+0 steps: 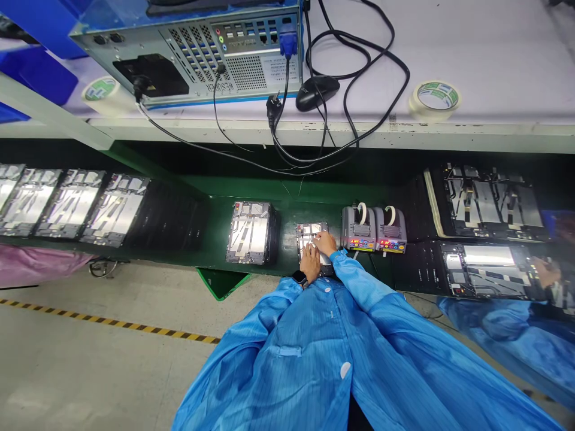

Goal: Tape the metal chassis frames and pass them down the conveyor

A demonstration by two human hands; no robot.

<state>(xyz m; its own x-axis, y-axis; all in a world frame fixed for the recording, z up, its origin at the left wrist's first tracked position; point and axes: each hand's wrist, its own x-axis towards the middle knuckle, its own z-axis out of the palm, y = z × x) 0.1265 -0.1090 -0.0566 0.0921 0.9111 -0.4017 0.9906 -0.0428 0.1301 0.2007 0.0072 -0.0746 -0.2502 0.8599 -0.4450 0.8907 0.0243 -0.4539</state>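
Observation:
On the green bench in front of me lies a thin electronic panel [307, 231] with a silvery metal middle and dark edges. My left hand [309, 261], with a dark watch at the wrist, rests on its lower half, fingers stretched forward. From the right, my right hand [325, 242] reaches over the panel, its fingertips drawn together close to the left fingers. Whatever lies in that pinch is too small to make out. Left of the hands is a stack of similar panels [248, 232]. Two grey tape dispensers [359, 230] with lit red displays stand just to the right.
More panels lie in dark trays at the left [117, 206] and right [489, 203]. A computer case [202, 66], a black mouse [317, 93] and tape rolls [435, 99] occupy the shelf above; cables [251, 167] droop from it. Another person's blue sleeve [503, 323] shows at right.

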